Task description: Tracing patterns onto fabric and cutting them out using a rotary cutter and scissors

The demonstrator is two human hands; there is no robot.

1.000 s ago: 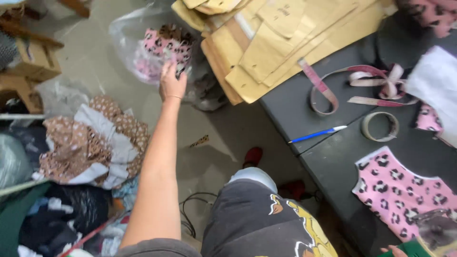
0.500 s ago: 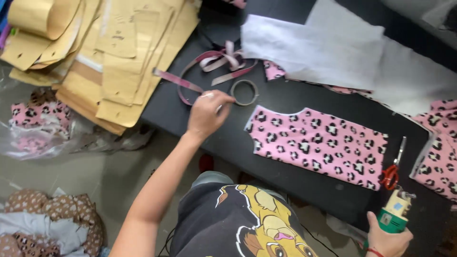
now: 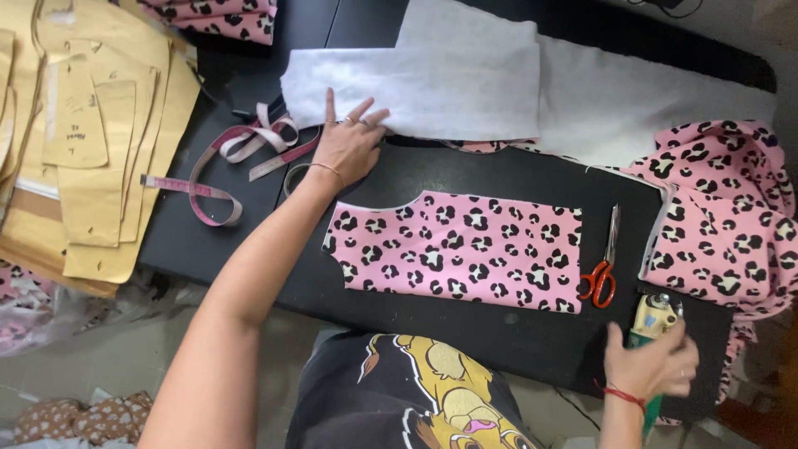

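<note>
On the black surface [image 3: 499,333] in front of me, my left hand [image 3: 347,145] rests with fingers [image 3: 330,106] spread apart, their tips touching the near edge of the folded white fabric [image 3: 432,83]. My right hand [image 3: 652,363] is at the surface's near right corner, fingers clamped on a green-handled rotary cutter [image 3: 652,320]. Between my hands lies the pink leopard-print cut piece [image 3: 457,249], flat, with red-handled scissors [image 3: 603,266] just beside its right edge.
</note>
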